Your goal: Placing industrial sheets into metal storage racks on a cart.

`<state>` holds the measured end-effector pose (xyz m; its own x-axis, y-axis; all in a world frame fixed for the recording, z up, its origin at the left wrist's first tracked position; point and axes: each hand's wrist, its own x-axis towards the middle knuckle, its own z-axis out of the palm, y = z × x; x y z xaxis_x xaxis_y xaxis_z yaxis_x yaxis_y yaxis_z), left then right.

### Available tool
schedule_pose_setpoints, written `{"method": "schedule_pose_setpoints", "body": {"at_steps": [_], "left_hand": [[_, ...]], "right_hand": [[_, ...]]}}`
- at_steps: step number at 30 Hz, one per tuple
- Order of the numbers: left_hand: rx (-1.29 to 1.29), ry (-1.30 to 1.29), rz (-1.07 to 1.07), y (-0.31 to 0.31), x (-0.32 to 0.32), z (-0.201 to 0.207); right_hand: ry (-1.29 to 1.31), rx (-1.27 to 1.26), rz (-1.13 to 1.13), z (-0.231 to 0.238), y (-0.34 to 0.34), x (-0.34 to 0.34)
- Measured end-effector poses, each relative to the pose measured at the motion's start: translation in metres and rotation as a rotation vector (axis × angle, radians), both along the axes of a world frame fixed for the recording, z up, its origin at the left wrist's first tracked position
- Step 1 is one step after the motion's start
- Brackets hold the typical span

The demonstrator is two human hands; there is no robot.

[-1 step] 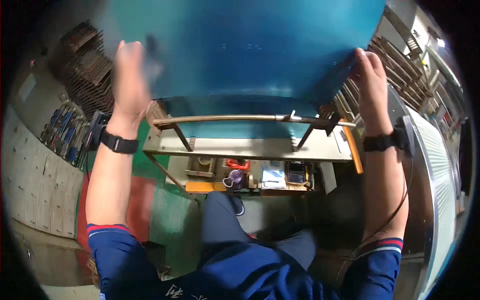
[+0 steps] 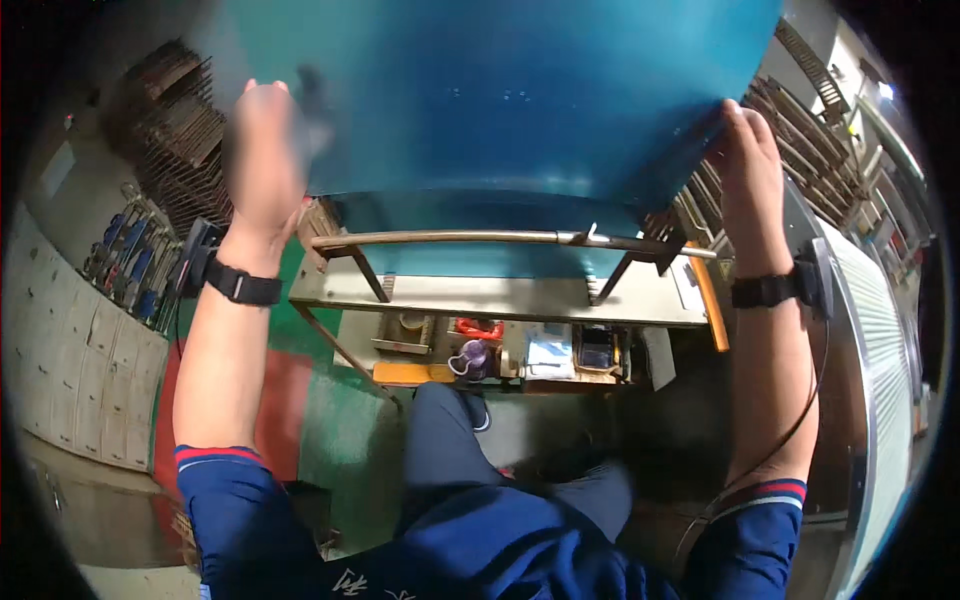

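A large, smooth blue panel (image 2: 500,110) fills the upper middle, held up in front of me above a bench. At its right edge, my right hand (image 2: 750,165) is closed, thumb against the near face and the other fingers mostly hidden. My left hand (image 2: 265,160) grips the panel's left side; a smeared patch blurs part of it, and its fingertips point away from me. Below the panel a metal rod (image 2: 450,238) runs crosswise on brackets over the pale bench top (image 2: 480,294).
A shelf under the bench holds a purple cup (image 2: 472,358), a red object (image 2: 478,328) and small boxes. Stacked racks (image 2: 185,130) stand at the far left, metal cabinets (image 2: 75,350) at the left. A ribbed pale panel (image 2: 885,330) is close on my right.
The view has shifted very slightly, and the panel and both hands appear a little further right. Both hands keep their hold.
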<state>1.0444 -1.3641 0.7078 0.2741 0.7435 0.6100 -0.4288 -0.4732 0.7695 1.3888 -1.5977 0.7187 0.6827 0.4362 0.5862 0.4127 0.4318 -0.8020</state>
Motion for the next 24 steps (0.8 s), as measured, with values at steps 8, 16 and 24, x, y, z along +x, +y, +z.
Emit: {"method": "schedule_pose_setpoints", "body": {"at_steps": [8,16,24], "left_hand": [[0.002,-0.033,-0.124,0.008,-0.004,-0.004],[-0.056,-0.068,-0.27,0.017,-0.003,-0.008],[-0.028,0.06,-0.069,0.017,-0.007,-0.008]], "right_hand": [[0.297,0.078,0.251,0.022,0.012,-0.016],[0.334,0.121,0.134,0.023,0.022,-0.027],[0.189,0.145,0.219,0.008,0.012,-0.006]]}}
